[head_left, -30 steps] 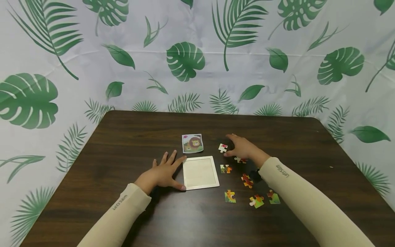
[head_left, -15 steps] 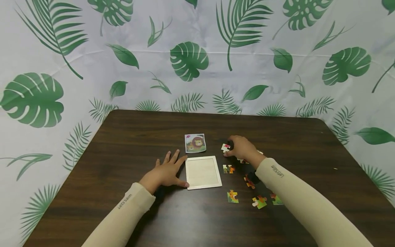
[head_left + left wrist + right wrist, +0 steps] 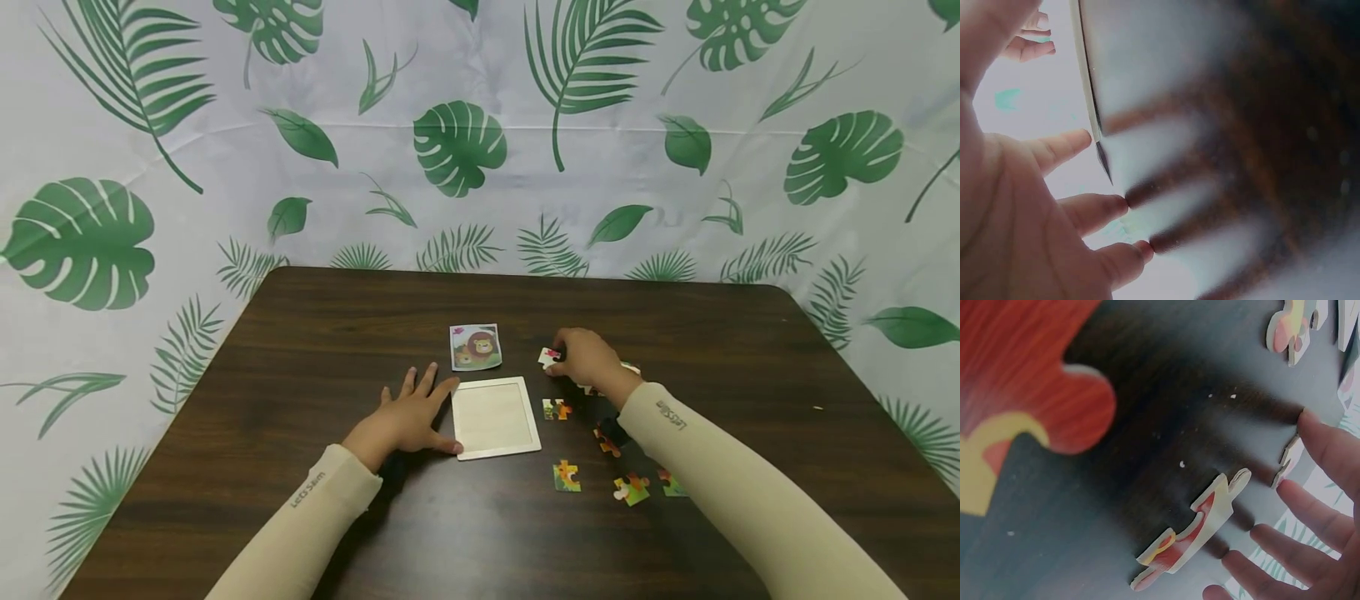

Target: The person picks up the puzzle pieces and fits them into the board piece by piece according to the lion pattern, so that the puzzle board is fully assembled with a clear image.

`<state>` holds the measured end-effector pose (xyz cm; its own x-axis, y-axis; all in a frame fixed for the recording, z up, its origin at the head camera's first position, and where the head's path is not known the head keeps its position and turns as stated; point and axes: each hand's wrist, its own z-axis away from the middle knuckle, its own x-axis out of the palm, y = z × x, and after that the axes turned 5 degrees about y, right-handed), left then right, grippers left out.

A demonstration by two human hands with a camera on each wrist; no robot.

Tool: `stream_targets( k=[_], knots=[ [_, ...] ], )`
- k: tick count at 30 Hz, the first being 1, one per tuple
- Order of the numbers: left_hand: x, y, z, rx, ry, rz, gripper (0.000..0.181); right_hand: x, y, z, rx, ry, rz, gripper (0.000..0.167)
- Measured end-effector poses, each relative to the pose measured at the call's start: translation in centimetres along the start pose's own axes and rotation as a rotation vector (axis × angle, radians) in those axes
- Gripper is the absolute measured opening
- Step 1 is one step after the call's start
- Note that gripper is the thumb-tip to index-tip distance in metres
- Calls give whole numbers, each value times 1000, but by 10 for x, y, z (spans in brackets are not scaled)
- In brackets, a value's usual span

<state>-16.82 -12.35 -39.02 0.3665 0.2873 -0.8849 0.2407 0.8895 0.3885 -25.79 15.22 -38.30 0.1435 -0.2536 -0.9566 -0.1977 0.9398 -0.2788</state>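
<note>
Left hand (image 3: 405, 423) spread against the puzzle tray (image 3: 532, 414); right hand (image 3: 594, 360) pinching the white-and-pink jigsaw piece (image 3: 548, 357) on the table (image 3: 337, 317) near the lion card (image 3: 476, 348). Thin edge, so a shallow grip could slip!

Frame (image 3: 495, 418) on the table (image 3: 360, 325), left hand (image 3: 408, 422) at its left edge, card (image 3: 476, 347) just behind; over to the right, right hand (image 3: 591, 360) on a puzzle piece (image 3: 547, 357), more pieces (image 3: 633, 491) scattered nearby!

White puzzle piece (image 3: 549, 357) marked pink; cream frame (image 3: 495, 417); brown table (image 3: 360, 325); green-leafed white backdrop (image 3: 352, 79).
</note>
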Motion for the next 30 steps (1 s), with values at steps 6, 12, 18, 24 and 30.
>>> stream_targets(
  k=[6,12,18,24,30],
  knots=[
    [0,-1,4,48,1,37,99,2,-1,0,1,-5,-7,39],
    [0,-2,5,124,-14,142,100,1,0,1,-4,-1,-8,38],
    [1,-2,3,117,8,134,101,1,-2,0,6,9,-22,41],
    [6,-2,3,125,47,77,100,3,-4,0,24,21,-4,44],
    [6,-1,5,146,67,43,97,5,-4,-1,42,19,12,44]
  ],
)
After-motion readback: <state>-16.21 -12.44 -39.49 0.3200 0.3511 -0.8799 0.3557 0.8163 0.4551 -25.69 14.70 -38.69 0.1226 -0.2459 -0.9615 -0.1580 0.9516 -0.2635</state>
